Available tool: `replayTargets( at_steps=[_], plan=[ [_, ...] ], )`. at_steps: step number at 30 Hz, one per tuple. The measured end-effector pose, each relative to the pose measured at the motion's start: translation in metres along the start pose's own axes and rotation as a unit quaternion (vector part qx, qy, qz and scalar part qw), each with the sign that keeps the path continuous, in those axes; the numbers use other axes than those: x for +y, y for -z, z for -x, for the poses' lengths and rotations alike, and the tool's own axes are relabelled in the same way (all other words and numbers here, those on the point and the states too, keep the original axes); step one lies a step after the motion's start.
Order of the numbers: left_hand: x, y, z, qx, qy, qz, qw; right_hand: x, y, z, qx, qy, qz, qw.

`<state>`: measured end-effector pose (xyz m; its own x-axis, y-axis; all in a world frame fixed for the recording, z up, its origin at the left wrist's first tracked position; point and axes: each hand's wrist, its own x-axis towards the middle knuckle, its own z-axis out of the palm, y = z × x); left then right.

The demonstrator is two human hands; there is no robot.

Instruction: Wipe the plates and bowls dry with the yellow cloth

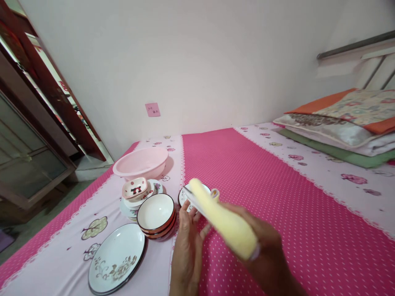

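My right hand (pixel 262 238) grips a long, pale yellow sponge (pixel 228 226), blurred by motion, with a small ring-like loop at its side. Partly behind the sponge, a white dish with a dark rim (pixel 185 196) shows. My left hand (pixel 188 238) has its fingers curled up at a thin white edge, which looks like a tilted plate (pixel 195 200); the sponge hides much of it. Left of that hand stands a stack of white bowls with dark rims and orange-brown outsides (pixel 156 211). Large flower-patterned plates (pixel 115 250) lie nearer to me.
A pink basin (pixel 160 162) stands behind a small patterned bowl (pixel 135 189) on stacked plates (pixel 127 209). Everything rests on a pink and white bedspread (pixel 262 176). Folded bedding (pixel 339 127) lies at the right, and a white wall (pixel 210 74) rises behind.
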<state>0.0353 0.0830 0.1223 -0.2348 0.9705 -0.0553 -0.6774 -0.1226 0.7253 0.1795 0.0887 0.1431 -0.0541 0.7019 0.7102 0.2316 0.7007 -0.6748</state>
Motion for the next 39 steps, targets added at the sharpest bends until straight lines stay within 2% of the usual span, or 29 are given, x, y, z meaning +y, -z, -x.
replayTargets(
  at_steps=[2, 4, 6, 8, 11, 13, 16, 17, 19, 21, 22, 23, 25, 28, 30, 35, 37, 39],
  plan=[
    [-0.001, 0.002, -0.002, 0.035, 0.0, 0.027, 0.999, 0.007, 0.008, -0.004, 0.055, -0.167, -0.075, 0.982],
    [-0.002, 0.006, -0.005, 0.057, 0.005, 0.034, 0.998, 0.017, 0.014, -0.009, 0.077, -0.282, -0.171, 0.941],
    [-0.004, 0.009, -0.008, 0.05, 0.026, 0.034, 0.998, 0.027, 0.016, -0.013, 0.057, -0.336, -0.26, 0.903],
    [-0.004, 0.011, -0.009, 0.041, 0.043, 0.029, 0.998, 0.036, 0.018, -0.016, 0.034, -0.361, -0.313, 0.878],
    [-0.005, 0.012, -0.01, 0.065, 0.055, 0.03, 0.996, 0.045, 0.023, -0.021, 0.039, -0.392, -0.318, 0.862],
    [-0.007, 0.012, -0.01, 0.088, 0.061, 0.026, 0.994, 0.05, 0.031, -0.024, 0.08, -0.399, -0.27, 0.873],
    [-0.01, 0.015, -0.011, 0.109, 0.078, 0.005, 0.991, 0.059, 0.046, -0.023, 0.12, -0.348, -0.086, 0.926],
    [-0.011, 0.016, -0.011, 0.117, 0.082, -0.006, 0.99, 0.064, 0.051, -0.022, 0.1, -0.311, -0.01, 0.945],
    [-0.012, 0.018, -0.013, 0.131, 0.082, -0.038, 0.987, 0.076, 0.061, -0.017, -0.013, -0.237, 0.123, 0.964],
    [-0.012, 0.022, -0.015, 0.139, 0.068, -0.079, 0.985, 0.089, 0.07, -0.011, -0.174, -0.219, 0.209, 0.937],
    [-0.012, 0.024, -0.016, 0.142, 0.06, -0.1, 0.983, 0.094, 0.075, -0.009, -0.237, -0.23, 0.237, 0.914],
    [-0.012, 0.026, -0.017, 0.145, 0.054, -0.12, 0.981, 0.098, 0.079, -0.008, -0.27, -0.25, 0.26, 0.893],
    [-0.011, 0.03, -0.02, 0.151, 0.051, -0.152, 0.975, 0.102, 0.086, -0.01, -0.267, -0.287, 0.292, 0.872],
    [-0.012, 0.034, -0.022, 0.153, 0.06, -0.169, 0.972, 0.099, 0.086, -0.015, -0.216, -0.319, 0.331, 0.861],
    [-0.013, 0.035, -0.022, 0.153, 0.062, -0.171, 0.971, 0.097, 0.075, -0.015, -0.211, -0.335, 0.348, 0.85],
    [-0.009, 0.031, -0.02, 0.146, 0.078, -0.17, 0.971, 0.107, 0.035, 0.003, -0.243, -0.335, 0.368, 0.833],
    [-0.006, 0.029, -0.019, 0.154, 0.082, -0.164, 0.971, 0.114, 0.031, 0.007, -0.248, -0.341, 0.376, 0.825],
    [-0.004, 0.028, -0.018, 0.161, 0.081, -0.159, 0.971, 0.119, 0.038, 0.006, -0.244, -0.354, 0.378, 0.82]
  ],
)
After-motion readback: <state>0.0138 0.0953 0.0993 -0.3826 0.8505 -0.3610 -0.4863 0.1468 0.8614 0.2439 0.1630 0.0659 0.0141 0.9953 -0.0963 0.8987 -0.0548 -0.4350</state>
